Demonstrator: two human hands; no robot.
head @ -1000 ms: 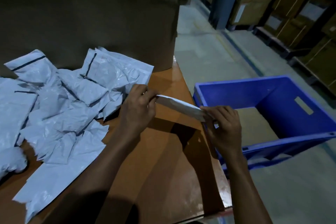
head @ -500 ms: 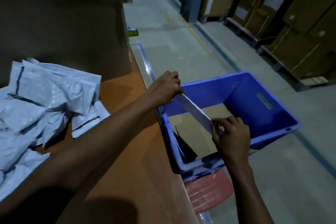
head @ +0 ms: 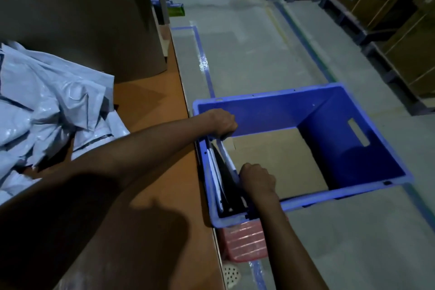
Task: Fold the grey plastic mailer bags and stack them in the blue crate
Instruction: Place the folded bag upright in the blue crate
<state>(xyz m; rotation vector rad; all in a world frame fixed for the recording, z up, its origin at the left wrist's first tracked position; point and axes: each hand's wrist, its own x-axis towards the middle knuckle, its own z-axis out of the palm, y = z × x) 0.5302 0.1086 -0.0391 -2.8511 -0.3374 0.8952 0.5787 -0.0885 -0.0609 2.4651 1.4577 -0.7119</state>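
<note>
Left hand [head: 222,123], right hand [head: 256,178] both pinching folded mailer [head: 227,156] at blue crate's [head: 270,96] nine o'clock wall; released unsupported, it could unfold.

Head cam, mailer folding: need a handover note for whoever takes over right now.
Left hand: grips the far end of a folded mailer, inside the blue crate.
Right hand: grips its near end.
The mailer stands on edge by the crate wall nearest the table, next to a few folded ones already there. Cardboard liner covers the rest of the crate floor.
Done: a few mailers folded and stowed; this one is not yet released.
Left: release it, then fold the loose pile on the table.
</note>
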